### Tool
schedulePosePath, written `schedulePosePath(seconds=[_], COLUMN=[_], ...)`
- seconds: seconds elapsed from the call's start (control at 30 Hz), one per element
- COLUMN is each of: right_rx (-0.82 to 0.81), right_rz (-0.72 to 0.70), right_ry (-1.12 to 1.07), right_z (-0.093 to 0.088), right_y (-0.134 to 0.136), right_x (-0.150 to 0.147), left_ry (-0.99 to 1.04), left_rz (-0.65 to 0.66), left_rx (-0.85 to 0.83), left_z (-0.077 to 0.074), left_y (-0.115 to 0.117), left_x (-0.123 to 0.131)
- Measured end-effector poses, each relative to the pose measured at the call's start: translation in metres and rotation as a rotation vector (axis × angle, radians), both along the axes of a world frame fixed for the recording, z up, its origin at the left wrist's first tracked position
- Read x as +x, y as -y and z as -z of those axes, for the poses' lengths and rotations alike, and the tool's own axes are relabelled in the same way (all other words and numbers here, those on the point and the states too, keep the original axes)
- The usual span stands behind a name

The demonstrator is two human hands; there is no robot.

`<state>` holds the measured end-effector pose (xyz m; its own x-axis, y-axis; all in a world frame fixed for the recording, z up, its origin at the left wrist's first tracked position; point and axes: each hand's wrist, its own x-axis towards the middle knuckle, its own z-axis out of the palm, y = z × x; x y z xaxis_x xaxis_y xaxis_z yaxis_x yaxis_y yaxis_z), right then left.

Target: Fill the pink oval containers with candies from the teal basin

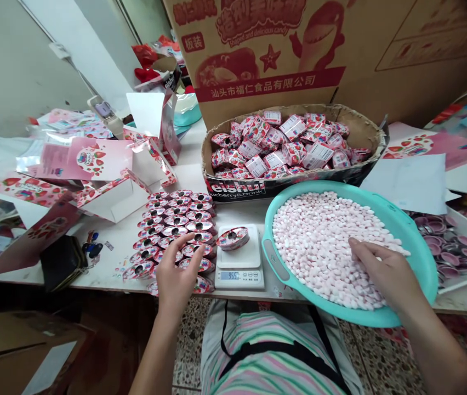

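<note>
My left hand (179, 274), thumb and fingers apart, hovers by the rows of small strawberry-print candy packs (176, 220), which stand with dark round openings facing up. Whether it touches any of them I cannot tell. To its right, a single pack (232, 238) lies on a white digital scale (239, 278) whose display seems to read 955, decimal point unclear. My right hand (385, 271) is at the heap of small pale pink candies (319, 241) in a turquoise basin (425, 263). Its thumb and fingers are drawn together; what is between them is hidden.
Filled packs lie in a cut-down cardboard box (237, 189) behind the scale. A large carton (270, 49) stands behind it. Folded pink boxes (97, 159) and a black wallet (63, 260) are on the left. Pink lids (449, 244) fill a white tray at right.
</note>
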<state>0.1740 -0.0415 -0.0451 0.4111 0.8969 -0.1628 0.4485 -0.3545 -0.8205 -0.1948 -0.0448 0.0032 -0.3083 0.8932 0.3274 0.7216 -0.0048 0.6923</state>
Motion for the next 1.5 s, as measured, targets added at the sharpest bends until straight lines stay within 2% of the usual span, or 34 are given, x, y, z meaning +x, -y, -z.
schedulePosePath(seconds=[0.17, 0.43, 0.5, 0.6, 0.73, 0.87, 0.97, 1.07, 1.13, 1.2, 1.27, 1.37, 1.5], right_rx=[-0.073, -0.099, -0.11, -0.103, -0.031, 0.031, 0.065, 0.104, 0.121, 0.135, 0.15, 0.173, 0.21], right_rz=[-0.007, -0.005, -0.003, -0.018, -0.057, -0.077, -0.115, -0.151, -0.166, -0.175, -0.171, -0.171, -0.176], right_ry=[-0.023, -0.031, -0.04, -0.036, -0.015, -0.02, -0.044, -0.058, -0.065, -0.07, -0.069, -0.063, -0.098], right_z=[-0.002, 0.0, 0.003, 0.008, 0.01, 0.008, 0.009, 0.01, 0.01, 0.009, 0.009, 0.009, 0.01], right_y=[0.001, -0.001, -0.002, -0.003, -0.002, -0.001, -0.003, -0.005, -0.006, -0.006, -0.006, -0.006, -0.008], right_x=[-0.002, -0.001, 0.001, 0.003, 0.003, 0.001, 0.001, -0.001, -0.002, -0.003, -0.004, -0.004, -0.004], left_ry=[0.023, -0.021, -0.073, -0.241, -0.519, -0.61, -0.539, -0.386, -0.323, -0.351, -0.476, -0.677, -0.732], left_rz=[-0.007, 0.019, 0.063, 0.195, 0.361, 0.419, 0.348, 0.298, 0.327, 0.396, 0.492, 0.625, 0.658], left_rx=[-0.002, -0.026, -0.026, -0.05, -0.128, -0.186, -0.121, 0.065, 0.206, 0.3, 0.322, 0.259, 0.259], left_z=[-0.001, 0.006, 0.007, 0.014, 0.032, 0.044, 0.03, -0.004, -0.028, -0.042, -0.043, -0.03, -0.018], left_y=[0.001, -0.001, -0.006, -0.017, -0.036, -0.052, -0.059, -0.06, -0.061, -0.066, -0.076, -0.097, -0.114], left_x=[-0.004, -0.005, -0.003, 0.007, 0.028, 0.035, 0.034, 0.043, 0.058, 0.079, 0.1, 0.125, 0.143])
